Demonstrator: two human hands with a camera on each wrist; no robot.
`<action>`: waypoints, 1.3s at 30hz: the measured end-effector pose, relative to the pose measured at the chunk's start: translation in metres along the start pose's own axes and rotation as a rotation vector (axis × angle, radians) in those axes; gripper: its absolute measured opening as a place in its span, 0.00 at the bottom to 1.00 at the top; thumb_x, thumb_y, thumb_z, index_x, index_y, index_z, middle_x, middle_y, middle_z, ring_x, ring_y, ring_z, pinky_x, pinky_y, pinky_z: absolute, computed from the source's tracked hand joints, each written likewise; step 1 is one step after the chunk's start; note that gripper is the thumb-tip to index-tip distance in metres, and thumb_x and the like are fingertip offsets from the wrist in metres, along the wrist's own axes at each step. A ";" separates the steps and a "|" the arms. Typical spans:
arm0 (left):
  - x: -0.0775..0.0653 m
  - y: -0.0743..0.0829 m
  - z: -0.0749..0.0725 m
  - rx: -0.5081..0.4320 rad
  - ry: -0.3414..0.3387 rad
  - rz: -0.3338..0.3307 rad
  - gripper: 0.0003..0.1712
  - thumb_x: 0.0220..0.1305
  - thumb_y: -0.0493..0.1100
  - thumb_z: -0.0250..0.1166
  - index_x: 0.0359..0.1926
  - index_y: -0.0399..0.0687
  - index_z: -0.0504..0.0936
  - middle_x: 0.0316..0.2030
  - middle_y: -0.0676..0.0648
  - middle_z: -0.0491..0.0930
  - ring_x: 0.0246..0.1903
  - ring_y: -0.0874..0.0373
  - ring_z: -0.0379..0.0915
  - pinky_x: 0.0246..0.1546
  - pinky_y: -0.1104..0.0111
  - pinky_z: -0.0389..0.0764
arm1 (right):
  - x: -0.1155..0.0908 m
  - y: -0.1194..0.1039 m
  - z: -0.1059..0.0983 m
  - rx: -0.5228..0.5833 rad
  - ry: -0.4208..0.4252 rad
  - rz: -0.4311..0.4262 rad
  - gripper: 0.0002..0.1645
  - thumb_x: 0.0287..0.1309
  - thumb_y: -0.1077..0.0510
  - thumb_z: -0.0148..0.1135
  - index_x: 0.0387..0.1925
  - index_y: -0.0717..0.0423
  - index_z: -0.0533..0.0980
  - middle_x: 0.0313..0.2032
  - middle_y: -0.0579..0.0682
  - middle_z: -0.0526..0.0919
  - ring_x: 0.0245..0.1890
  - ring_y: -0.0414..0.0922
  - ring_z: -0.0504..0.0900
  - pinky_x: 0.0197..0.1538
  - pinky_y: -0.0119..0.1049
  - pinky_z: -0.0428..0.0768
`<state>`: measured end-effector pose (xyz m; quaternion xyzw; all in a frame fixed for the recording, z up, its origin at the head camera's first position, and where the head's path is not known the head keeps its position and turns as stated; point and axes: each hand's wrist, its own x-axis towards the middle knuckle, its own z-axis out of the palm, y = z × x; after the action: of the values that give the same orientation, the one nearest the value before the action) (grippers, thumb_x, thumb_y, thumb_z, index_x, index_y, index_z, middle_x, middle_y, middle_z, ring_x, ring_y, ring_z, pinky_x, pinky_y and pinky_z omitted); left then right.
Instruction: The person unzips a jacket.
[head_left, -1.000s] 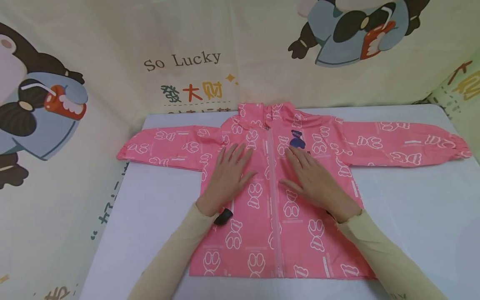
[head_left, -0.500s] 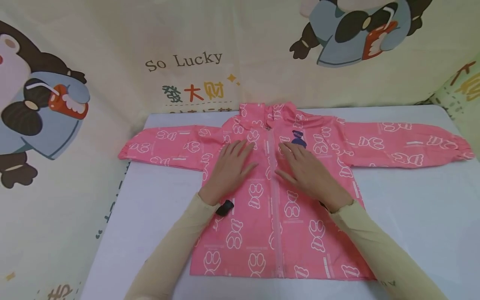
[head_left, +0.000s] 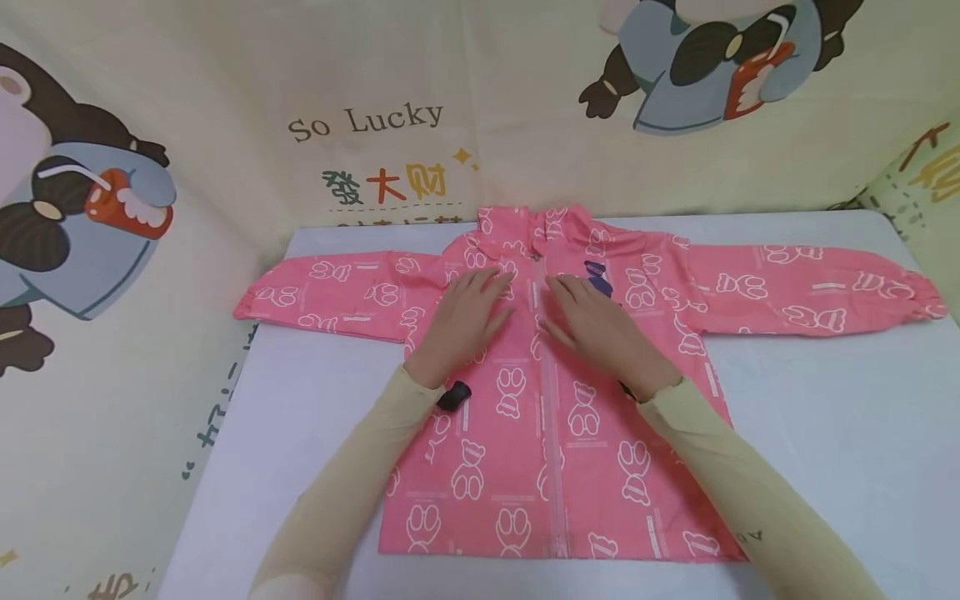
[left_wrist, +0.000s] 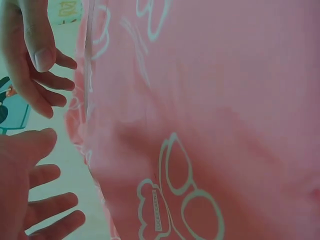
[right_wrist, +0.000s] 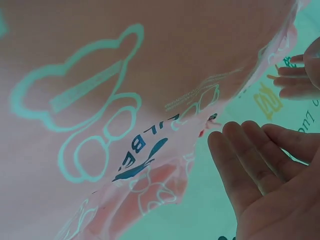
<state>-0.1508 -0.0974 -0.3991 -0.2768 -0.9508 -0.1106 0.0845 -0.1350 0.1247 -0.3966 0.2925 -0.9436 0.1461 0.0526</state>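
A pink zip-up jacket [head_left: 510, 467] with white bear outlines lies spread flat, front up, its collar at the far side and both sleeves stretched outward. Over the left half of the chest is my left hand [head_left: 461, 321], fingers loosely straight and pointing toward the collar. My right hand [head_left: 600, 325] is just right of the zipper [head_left: 551, 417], fingertips near the zipper line below the collar. Neither hand grips anything. The wrist views show the left fingers [left_wrist: 55, 215] and right fingers [right_wrist: 245, 160] extended above the fabric. A dark blue bear print [head_left: 597, 277] shows beside the right hand.
The jacket lies on a white table [head_left: 840, 433]. A cream cloth backdrop [head_left: 525, 150] with cartoon figures and lettering rises behind the table and at its sides. A black strap piece [head_left: 453, 396] sits at the left wrist.
Both hands have slid slightly toward the collar. The right hand has also moved left toward the zipper, uncovering more of the dark blue print. The jacket lies as before.
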 end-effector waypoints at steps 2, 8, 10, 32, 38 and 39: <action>0.003 -0.001 0.000 -0.017 0.020 0.007 0.28 0.65 0.53 0.54 0.63 0.49 0.66 0.59 0.44 0.67 0.60 0.48 0.59 0.63 0.57 0.57 | 0.003 0.001 0.002 0.001 0.006 -0.009 0.39 0.60 0.44 0.55 0.64 0.64 0.59 0.57 0.60 0.66 0.59 0.54 0.64 0.60 0.48 0.66; 0.012 -0.004 0.001 -0.033 0.031 0.011 0.27 0.65 0.52 0.54 0.62 0.48 0.67 0.57 0.45 0.69 0.59 0.50 0.60 0.63 0.60 0.57 | 0.012 0.004 0.005 -0.009 0.008 -0.019 0.38 0.60 0.46 0.55 0.63 0.65 0.59 0.55 0.60 0.66 0.57 0.54 0.66 0.59 0.47 0.67; 0.015 -0.006 0.001 -0.028 0.021 0.003 0.27 0.65 0.53 0.54 0.62 0.48 0.67 0.57 0.45 0.69 0.59 0.51 0.61 0.63 0.60 0.57 | 0.015 0.004 0.006 -0.009 0.010 -0.025 0.37 0.60 0.46 0.55 0.63 0.65 0.59 0.55 0.60 0.67 0.56 0.53 0.66 0.59 0.47 0.67; 0.042 -0.025 0.012 0.002 -0.071 0.002 0.26 0.67 0.54 0.50 0.62 0.49 0.68 0.58 0.47 0.68 0.61 0.54 0.59 0.66 0.63 0.51 | 0.047 0.016 0.017 -0.009 -0.007 -0.026 0.27 0.63 0.55 0.51 0.59 0.66 0.64 0.51 0.60 0.69 0.53 0.53 0.68 0.55 0.46 0.71; 0.050 -0.023 0.013 -0.012 -0.087 -0.011 0.27 0.67 0.56 0.49 0.62 0.50 0.67 0.59 0.48 0.68 0.62 0.55 0.58 0.65 0.63 0.53 | 0.051 0.022 0.018 -0.006 -0.023 0.001 0.27 0.63 0.53 0.51 0.58 0.65 0.64 0.49 0.59 0.68 0.49 0.53 0.69 0.50 0.47 0.73; 0.051 -0.023 0.013 -0.009 -0.090 -0.010 0.27 0.67 0.56 0.49 0.62 0.50 0.67 0.59 0.48 0.68 0.61 0.54 0.58 0.65 0.63 0.53 | 0.051 0.023 0.018 -0.005 -0.033 0.013 0.27 0.63 0.53 0.51 0.59 0.65 0.63 0.49 0.59 0.68 0.48 0.52 0.69 0.50 0.47 0.74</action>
<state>-0.2072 -0.0872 -0.4043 -0.2770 -0.9545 -0.1028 0.0400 -0.1906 0.1097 -0.4097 0.2887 -0.9465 0.1391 0.0368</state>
